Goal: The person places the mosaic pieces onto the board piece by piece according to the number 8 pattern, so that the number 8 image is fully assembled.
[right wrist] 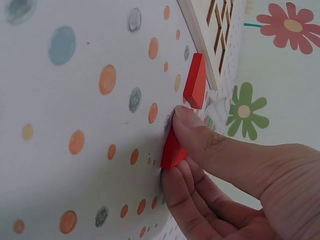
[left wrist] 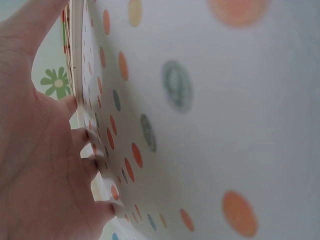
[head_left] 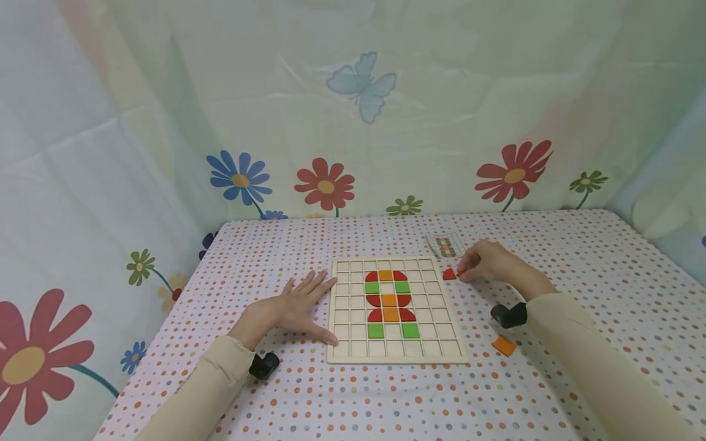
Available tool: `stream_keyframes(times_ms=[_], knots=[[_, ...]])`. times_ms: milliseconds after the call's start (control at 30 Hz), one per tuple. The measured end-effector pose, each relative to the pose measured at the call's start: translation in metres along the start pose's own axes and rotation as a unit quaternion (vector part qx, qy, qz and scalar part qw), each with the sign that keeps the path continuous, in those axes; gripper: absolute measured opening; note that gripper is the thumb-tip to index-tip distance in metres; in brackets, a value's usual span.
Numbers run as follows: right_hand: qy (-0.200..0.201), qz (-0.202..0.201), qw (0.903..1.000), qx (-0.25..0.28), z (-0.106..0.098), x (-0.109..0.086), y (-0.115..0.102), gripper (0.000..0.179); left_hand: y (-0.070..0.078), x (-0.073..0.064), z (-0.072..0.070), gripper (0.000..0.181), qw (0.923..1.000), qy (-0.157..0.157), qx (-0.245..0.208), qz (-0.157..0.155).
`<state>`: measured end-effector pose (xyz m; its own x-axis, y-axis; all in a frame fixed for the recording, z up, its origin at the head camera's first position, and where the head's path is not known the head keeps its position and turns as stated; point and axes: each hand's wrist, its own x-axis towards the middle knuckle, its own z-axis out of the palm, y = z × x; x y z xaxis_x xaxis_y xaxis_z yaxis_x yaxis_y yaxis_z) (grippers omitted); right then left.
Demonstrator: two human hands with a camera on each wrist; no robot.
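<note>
A pale wooden grid board (head_left: 347,353) lies on the dotted cloth, with red, orange and green tiles set in its middle columns. My left hand (head_left: 298,309) spreads at the board's left edge, thumb and index fingertip right at the rim. Beyond the board's right edge, my right hand (head_left: 485,262) pinches a red tile (right wrist: 175,150) between thumb and fingers, low over the cloth. Another red tile (right wrist: 196,82), with a curved side, lies between that hand and the board. My right fingers partly hide the pinched tile.
A small pattern card (head_left: 444,246) with a coloured grid lies behind the right hand. An orange tile (head_left: 504,345) sits on the cloth right of the board, near the right forearm. Behind the table (head_left: 265,245) hangs a flowered curtain (head_left: 419,153).
</note>
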<state>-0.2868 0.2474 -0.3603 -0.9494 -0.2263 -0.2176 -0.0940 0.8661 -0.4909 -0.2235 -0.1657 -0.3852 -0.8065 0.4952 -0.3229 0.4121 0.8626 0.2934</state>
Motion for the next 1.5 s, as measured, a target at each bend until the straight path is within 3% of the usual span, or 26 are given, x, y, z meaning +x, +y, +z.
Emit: stream_keyframes(times_ms=[200, 500, 700, 1000, 1133, 1500], knots=[[0.008, -0.014, 0.9999, -0.004, 0.000, -0.005, -0.001, 0.011, 0.002, 0.001, -0.001, 0.121, 1.0000, -0.001, 0.005, 0.002], [0.026, -0.123, 0.9913, -0.039, 0.003, -0.023, -0.018, 0.012, 0.002, 0.001, 0.000, 0.121, 0.9999, -0.004, 0.006, -0.013], [0.041, -0.205, 0.9765, -0.052, 0.015, -0.052, -0.048, 0.013, 0.002, -0.001, -0.003, 0.121, 1.0000, 0.001, 0.006, -0.007], [-0.032, -0.325, 0.9451, -0.003, 0.038, -0.093, -0.086, 0.014, 0.001, -0.001, -0.001, 0.121, 1.0000, -0.002, 0.003, -0.007], [-0.026, -0.343, 0.9390, 0.016, 0.041, -0.100, -0.092, 0.024, 0.001, -0.001, 0.000, 0.122, 1.0000, 0.001, -0.005, -0.003], [-0.044, -0.331, 0.9427, -0.003, 0.048, -0.100, -0.089, 0.021, 0.001, 0.000, 0.001, 0.122, 1.0000, 0.003, -0.001, 0.001]])
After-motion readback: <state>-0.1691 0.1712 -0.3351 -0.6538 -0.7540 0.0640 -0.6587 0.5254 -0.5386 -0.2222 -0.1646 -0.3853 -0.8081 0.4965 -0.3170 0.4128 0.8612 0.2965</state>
